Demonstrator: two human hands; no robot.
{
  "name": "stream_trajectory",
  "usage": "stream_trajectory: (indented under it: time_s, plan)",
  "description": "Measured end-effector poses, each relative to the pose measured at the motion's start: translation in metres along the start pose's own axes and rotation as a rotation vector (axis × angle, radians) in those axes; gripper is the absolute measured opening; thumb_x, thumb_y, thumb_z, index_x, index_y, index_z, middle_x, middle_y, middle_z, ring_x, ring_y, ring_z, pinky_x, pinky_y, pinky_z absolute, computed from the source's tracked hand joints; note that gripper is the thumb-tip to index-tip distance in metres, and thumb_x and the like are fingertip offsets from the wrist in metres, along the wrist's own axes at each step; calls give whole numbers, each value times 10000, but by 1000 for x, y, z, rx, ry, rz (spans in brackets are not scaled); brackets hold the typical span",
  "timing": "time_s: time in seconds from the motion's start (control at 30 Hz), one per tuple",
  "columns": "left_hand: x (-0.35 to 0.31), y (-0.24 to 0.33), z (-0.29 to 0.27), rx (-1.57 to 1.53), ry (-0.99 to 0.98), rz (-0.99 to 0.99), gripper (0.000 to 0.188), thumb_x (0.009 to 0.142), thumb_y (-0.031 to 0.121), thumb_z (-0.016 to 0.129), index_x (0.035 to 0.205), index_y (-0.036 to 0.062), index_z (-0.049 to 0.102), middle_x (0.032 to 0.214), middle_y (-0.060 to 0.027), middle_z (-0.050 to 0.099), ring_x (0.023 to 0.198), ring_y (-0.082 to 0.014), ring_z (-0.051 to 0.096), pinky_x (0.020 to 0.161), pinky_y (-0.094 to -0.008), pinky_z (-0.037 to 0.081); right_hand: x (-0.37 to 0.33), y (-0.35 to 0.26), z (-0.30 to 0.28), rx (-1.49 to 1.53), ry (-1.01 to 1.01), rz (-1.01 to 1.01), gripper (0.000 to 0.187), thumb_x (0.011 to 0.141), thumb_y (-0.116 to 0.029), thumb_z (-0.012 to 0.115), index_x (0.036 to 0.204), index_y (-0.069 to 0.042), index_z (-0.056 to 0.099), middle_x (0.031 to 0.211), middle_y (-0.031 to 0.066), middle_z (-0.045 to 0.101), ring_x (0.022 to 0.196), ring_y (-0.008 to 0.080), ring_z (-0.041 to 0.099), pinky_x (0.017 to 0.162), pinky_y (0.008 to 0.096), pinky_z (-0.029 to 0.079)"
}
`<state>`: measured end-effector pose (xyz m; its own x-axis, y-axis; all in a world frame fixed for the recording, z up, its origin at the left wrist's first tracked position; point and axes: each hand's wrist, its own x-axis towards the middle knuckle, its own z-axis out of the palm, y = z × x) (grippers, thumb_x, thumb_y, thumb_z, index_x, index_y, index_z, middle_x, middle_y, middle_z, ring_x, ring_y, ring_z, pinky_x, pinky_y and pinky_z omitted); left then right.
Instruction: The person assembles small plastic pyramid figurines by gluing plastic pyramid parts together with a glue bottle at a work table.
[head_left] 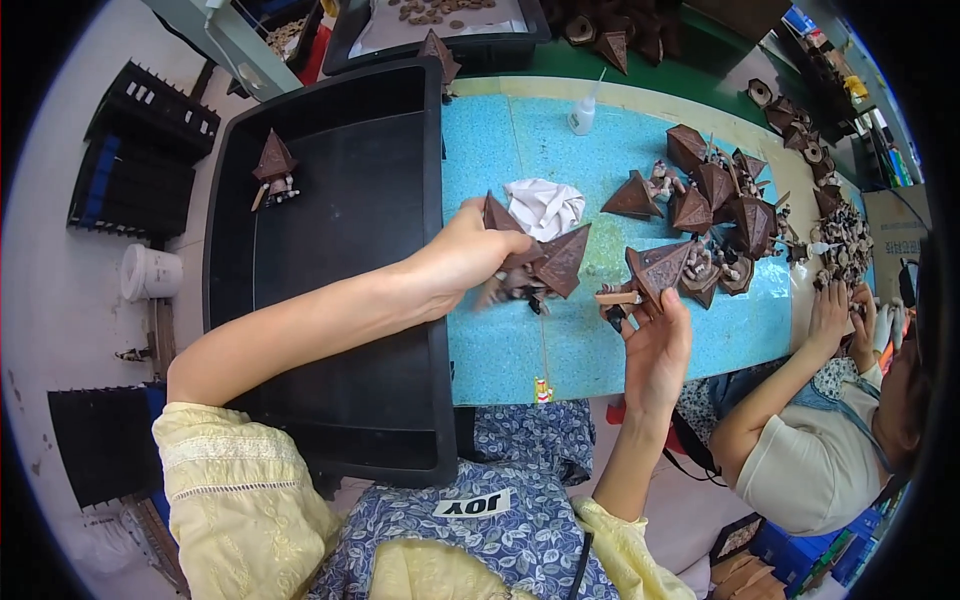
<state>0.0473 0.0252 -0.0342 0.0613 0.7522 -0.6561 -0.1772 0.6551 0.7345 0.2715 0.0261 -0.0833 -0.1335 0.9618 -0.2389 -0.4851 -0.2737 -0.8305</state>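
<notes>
Above the blue table mat (490, 355), my left hand (465, 255) is closed around brown-pointed figurines (560, 262). Two brown peaks show by its fingers, and their lower parts are blurred. To the right, my right hand (655, 345) grips another brown-pointed figurine (660, 268), which has a tan bar and small dark parts at its lower side. A crumpled white cloth (545, 208) lies just beyond my left hand. Several similar brown-pointed figurines (712, 188) are crowded together on the mat, farther right.
A large black tray (330, 375) stands at left, under my left forearm, with one figurine (275, 170) at its far left. A small white bottle (583, 115) stands at the back. At right, a co-worker's hands (838, 315) are beside a heap of small parts (845, 245).
</notes>
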Motion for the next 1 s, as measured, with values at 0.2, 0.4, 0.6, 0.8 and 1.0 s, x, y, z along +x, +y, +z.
stream_trajectory:
  time_s: [0.2,0.4,0.6,0.8,1.0]
  plan:
    - [-21,-14,0,799,307,819,521,909,130,563,1369,-20,368,1311,-147,486,1184,-223,496,1023,-332,365,-6,-6,16,-114,-17,-41,378,928,-255,505,1210,-3,499,1091,77,601,972,150,574,838,305,447]
    - [-24,0,14,-19,-350,289,443,995,332,449,1315,26,440,1224,-89,545,1153,-154,510,956,-330,446,-19,-7,57,-135,-273,-42,544,924,-313,540,1318,32,391,1143,117,578,1012,151,563,840,294,451]
    - [-19,-7,6,-315,-314,284,508,1007,410,349,1311,9,421,1196,-118,556,1131,-197,536,948,-385,467,-33,-1,65,-254,-233,-93,586,880,-218,598,1328,68,351,1097,209,602,973,261,633,816,362,522]
    - [-28,-10,5,-355,-364,198,484,1006,422,344,1215,9,487,1162,-132,576,998,-181,586,836,-374,505,-33,-2,75,-171,-141,-64,344,905,-37,558,1211,41,420,998,178,633,834,196,659,700,313,556]
    - [-31,-9,9,-507,-365,50,510,1014,435,265,1248,36,482,1241,-129,556,1082,-220,564,851,-380,505,-42,3,80,-480,-92,-374,436,802,54,676,1158,20,426,996,128,628,877,135,622,732,223,485]
